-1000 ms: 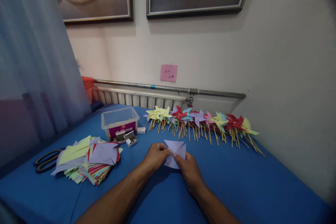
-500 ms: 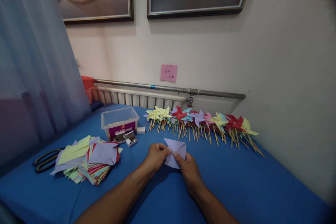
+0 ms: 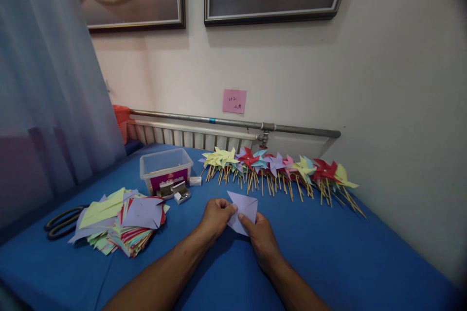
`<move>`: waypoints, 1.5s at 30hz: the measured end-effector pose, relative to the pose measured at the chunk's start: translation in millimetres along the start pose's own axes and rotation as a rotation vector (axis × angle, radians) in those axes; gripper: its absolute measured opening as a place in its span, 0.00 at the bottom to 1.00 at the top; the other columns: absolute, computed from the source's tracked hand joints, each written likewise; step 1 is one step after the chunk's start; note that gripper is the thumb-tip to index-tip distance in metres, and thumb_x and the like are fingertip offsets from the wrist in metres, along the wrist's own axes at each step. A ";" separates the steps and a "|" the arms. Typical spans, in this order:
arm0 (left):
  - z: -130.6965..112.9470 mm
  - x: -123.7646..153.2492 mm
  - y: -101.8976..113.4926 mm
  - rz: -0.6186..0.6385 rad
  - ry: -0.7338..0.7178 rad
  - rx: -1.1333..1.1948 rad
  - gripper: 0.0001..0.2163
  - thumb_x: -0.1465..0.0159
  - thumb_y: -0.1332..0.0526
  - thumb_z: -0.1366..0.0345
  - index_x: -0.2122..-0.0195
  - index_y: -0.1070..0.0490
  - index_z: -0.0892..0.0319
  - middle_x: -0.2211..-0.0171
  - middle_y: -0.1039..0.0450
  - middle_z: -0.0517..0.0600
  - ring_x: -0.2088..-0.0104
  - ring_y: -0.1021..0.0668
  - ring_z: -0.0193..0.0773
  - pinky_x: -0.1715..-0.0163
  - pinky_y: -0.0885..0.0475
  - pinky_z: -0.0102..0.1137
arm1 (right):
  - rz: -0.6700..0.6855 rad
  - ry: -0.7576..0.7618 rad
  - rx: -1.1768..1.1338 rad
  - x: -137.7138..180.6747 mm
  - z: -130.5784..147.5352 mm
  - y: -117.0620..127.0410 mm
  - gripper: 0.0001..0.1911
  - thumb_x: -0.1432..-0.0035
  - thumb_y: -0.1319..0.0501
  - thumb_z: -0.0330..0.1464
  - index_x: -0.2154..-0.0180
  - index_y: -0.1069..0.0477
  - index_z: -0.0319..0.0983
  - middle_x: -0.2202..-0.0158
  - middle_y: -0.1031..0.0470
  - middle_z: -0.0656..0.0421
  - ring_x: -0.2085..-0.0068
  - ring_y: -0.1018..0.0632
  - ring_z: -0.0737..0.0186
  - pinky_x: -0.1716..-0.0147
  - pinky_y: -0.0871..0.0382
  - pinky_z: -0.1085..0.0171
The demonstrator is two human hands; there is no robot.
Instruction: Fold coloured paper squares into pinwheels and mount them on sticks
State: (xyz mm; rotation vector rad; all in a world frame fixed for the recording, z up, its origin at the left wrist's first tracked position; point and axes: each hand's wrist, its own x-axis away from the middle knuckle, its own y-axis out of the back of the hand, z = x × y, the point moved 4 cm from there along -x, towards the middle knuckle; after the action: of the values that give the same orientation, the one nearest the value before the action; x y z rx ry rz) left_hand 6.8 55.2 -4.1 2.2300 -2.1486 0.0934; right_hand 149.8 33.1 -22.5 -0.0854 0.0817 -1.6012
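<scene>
Between my hands, above the blue cloth, is a purple paper square (image 3: 245,204) with slits cut in from its corners. My left hand (image 3: 218,215) is closed on its left edge, thumb and fingers pinching the paper. On the lower right side my right hand (image 3: 261,235) grips the same sheet, thumb lying on its face and the fingers mostly hidden behind. To the left lies a pile of coloured cut papers (image 3: 142,214), with a purple sheet on top. Black-handled scissors (image 3: 63,223) are partly under the pile.
Finished paper pinwheels (image 3: 275,163) on sticks lie in a row toward the wall. A clear plastic tub (image 3: 167,163) stands behind small open boxes (image 3: 181,193) of metal pins and a small white box (image 3: 195,181). A metal pipe (image 3: 233,122) and radiator run behind.
My right thumb has shifted slightly left and down on the purple paper. Both hands still hold the sheet in nearly the same place.
</scene>
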 end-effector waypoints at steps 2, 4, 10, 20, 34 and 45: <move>0.5 -0.1 -0.3 -0.008 0.001 -0.002 0.17 0.49 0.27 0.57 0.81 0.33 0.60 0.85 0.37 0.42 0.82 0.37 0.29 0.79 0.44 0.27 | 0.002 -0.002 0.001 0.9 0.7 -0.7 0.26 0.52 0.28 0.47 0.56 0.20 0.35 0.65 0.15 0.53 0.64 0.17 0.50 0.65 0.25 0.60; 0.1 0.2 -0.6 -0.013 0.001 -0.001 0.16 0.49 0.28 0.57 0.80 0.32 0.60 0.85 0.37 0.42 0.82 0.36 0.29 0.79 0.43 0.27 | -0.003 -0.003 0.012 1.8 0.9 -1.0 0.26 0.51 0.29 0.48 0.57 0.19 0.35 0.66 0.15 0.53 0.65 0.17 0.50 0.66 0.25 0.60; -2.3 2.1 -1.4 0.003 0.005 0.040 0.17 0.51 0.26 0.58 0.81 0.32 0.60 0.85 0.37 0.42 0.82 0.36 0.29 0.79 0.43 0.27 | -0.027 0.039 0.037 1.2 -1.9 -0.2 0.28 0.51 0.30 0.50 0.58 0.19 0.35 0.66 0.15 0.53 0.66 0.17 0.50 0.67 0.26 0.60; -0.7 2.0 -2.7 0.031 0.029 0.118 0.13 0.53 0.26 0.61 0.78 0.30 0.61 0.83 0.31 0.44 0.81 0.32 0.30 0.78 0.39 0.27 | -0.043 0.022 0.051 -1.5 -6.1 0.5 0.28 0.52 0.29 0.50 0.58 0.19 0.35 0.67 0.15 0.53 0.66 0.18 0.50 0.69 0.26 0.60; 1.1 0.4 -1.7 0.048 0.019 0.107 0.11 0.53 0.28 0.63 0.78 0.29 0.62 0.83 0.30 0.44 0.81 0.32 0.30 0.78 0.39 0.27 | -0.056 0.011 0.074 1.8 -0.9 0.0 0.21 0.51 0.29 0.48 0.64 0.19 0.37 0.73 0.18 0.56 0.67 0.18 0.49 0.69 0.26 0.60; -2.2 0.6 -0.8 -0.026 0.012 0.093 0.08 0.51 0.31 0.68 0.81 0.31 0.60 0.85 0.33 0.44 0.83 0.34 0.30 0.79 0.42 0.27 | -0.011 0.007 -0.349 -2.0 3.0 -5.9 0.24 0.51 0.29 0.52 0.62 0.22 0.41 0.66 0.16 0.56 0.61 0.17 0.49 0.65 0.24 0.58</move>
State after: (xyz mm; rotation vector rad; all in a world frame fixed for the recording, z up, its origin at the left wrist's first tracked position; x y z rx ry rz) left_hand 7.6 54.7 -1.9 2.2987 -2.1515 0.2094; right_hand 144.3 35.3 -18.9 -0.3516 0.3665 -1.5846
